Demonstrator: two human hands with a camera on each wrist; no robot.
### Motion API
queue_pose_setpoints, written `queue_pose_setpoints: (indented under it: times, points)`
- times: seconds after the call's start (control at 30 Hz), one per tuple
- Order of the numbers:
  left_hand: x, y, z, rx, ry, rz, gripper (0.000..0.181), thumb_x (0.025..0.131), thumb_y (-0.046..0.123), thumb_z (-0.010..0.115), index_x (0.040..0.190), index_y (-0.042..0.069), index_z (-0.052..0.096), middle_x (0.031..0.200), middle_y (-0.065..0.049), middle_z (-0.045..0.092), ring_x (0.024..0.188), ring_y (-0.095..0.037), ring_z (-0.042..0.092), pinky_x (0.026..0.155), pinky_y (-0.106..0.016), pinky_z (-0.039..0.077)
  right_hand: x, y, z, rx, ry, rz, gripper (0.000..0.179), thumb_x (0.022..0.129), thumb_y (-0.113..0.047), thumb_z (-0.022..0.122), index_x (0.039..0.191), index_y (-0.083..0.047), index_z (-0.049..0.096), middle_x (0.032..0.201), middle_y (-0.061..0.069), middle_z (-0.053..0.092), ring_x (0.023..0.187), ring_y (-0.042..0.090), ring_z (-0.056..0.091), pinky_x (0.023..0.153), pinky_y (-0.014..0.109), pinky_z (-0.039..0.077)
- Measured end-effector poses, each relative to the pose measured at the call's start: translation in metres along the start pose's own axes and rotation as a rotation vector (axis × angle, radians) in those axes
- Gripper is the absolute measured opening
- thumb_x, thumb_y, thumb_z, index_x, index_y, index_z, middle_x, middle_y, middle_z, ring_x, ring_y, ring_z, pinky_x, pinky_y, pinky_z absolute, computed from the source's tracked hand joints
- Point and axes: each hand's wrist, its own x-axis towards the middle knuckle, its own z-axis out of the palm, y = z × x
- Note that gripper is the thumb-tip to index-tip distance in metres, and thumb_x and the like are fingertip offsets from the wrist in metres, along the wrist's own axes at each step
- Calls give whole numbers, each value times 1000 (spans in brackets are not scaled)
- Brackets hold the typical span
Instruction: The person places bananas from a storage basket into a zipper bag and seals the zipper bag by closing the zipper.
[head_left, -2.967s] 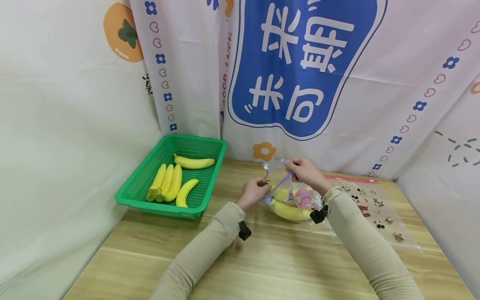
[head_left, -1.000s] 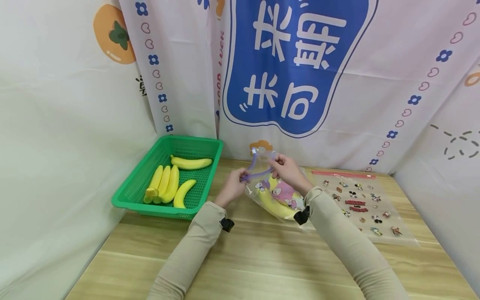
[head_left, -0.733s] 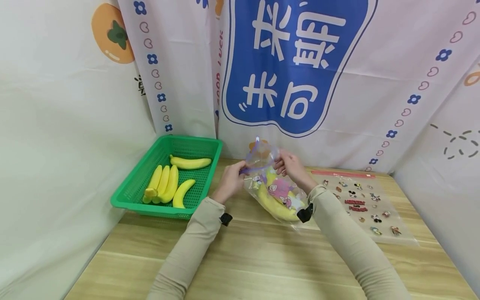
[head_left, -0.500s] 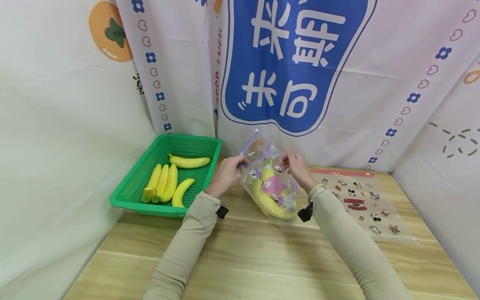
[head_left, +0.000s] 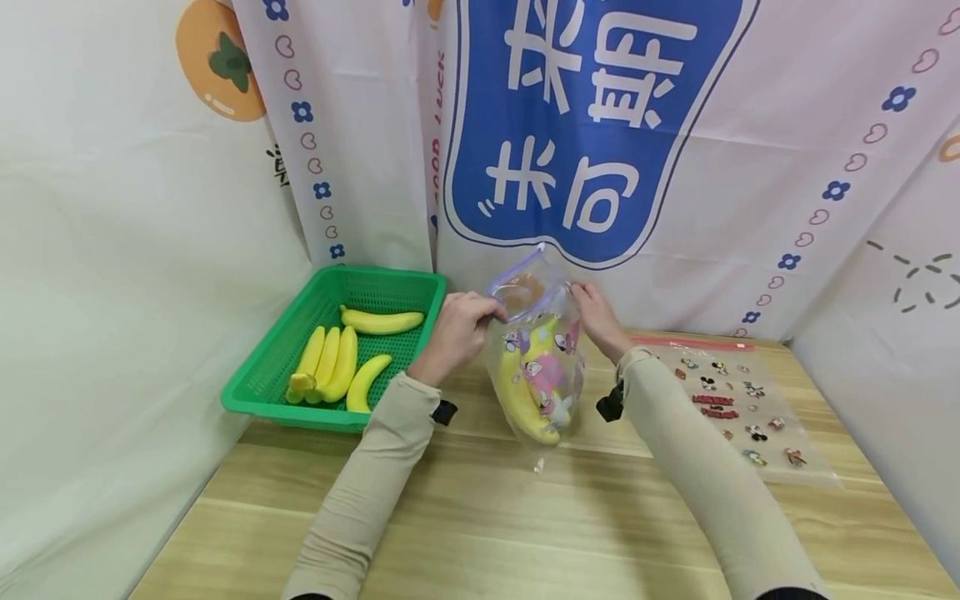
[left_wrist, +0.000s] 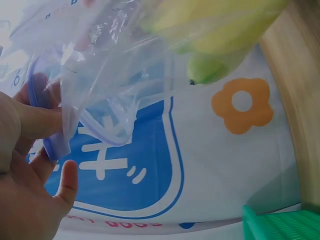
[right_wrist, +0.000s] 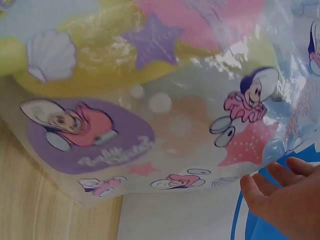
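A clear zip bag [head_left: 546,373] with a purple zip strip and cartoon prints hangs nearly upright above the table, its mouth spread apart. Yellow bananas [head_left: 513,400] lie inside it; the prints partly cover them, and a green tip [left_wrist: 207,70] shows through the plastic in the left wrist view. My left hand [head_left: 459,329] pinches the purple strip [left_wrist: 37,85] at the bag's left side. At the upper right side, my right hand [head_left: 597,318] touches the plastic; in the right wrist view its fingers [right_wrist: 262,192] look relaxed against the bag's edge.
To the left stands a green basket [head_left: 243,397] holding several bananas [head_left: 341,367]. Another clear bag [head_left: 750,417], with a red strip and small printed figures, lies flat at the right. A printed curtain [head_left: 735,208] hangs behind the wooden table [head_left: 480,517].
The bag has come up from lying on the table to nearly upright. My right hand left the purple strip and moved to the bag's right side; my left hand kept its pinch.
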Motion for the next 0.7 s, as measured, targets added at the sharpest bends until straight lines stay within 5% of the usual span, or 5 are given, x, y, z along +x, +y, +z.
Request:
queue_pose_setpoints:
  times: [0.3, 0.47, 0.57, 0.7]
  points:
    - [7, 2, -12, -100, 54, 52, 26, 84, -13, 59, 76, 7, 73, 77, -3, 69, 75, -18, 61, 78, -36, 46, 8, -5, -10, 126, -10, -5, 50, 104, -28, 34, 143, 3, 32, 138, 22, 38, 128, 29, 35, 108, 40, 27]
    - [7, 0, -17, -124, 38, -110, 25, 87, -10, 53, 81, 6, 72, 81, -4, 69, 77, -18, 60, 73, -30, 49, 2, -4, -9, 134, 39, -12, 37, 101, -27, 43, 121, 4, 47, 105, 10, 49, 96, 17, 47, 84, 29, 43]
    - [8, 0, -20, -140, 30, -236, 23, 85, -5, 52, 84, 7, 72, 84, -4, 68, 79, -18, 58, 72, -32, 47, -5, -2, -8, 124, 111, -20, 26, 100, -28, 47, 103, -2, 48, 89, 3, 47, 73, 11, 45, 59, 21, 41]
    - [10, 0, -25, -172, 45, -343, 20, 84, 0, 54, 86, 8, 72, 87, -4, 68, 82, -19, 57, 75, -33, 46, -16, 1, -10, 127, 152, -47, 22, 100, -26, 48, 92, -6, 44, 79, 1, 45, 59, 8, 40, 47, 19, 35]
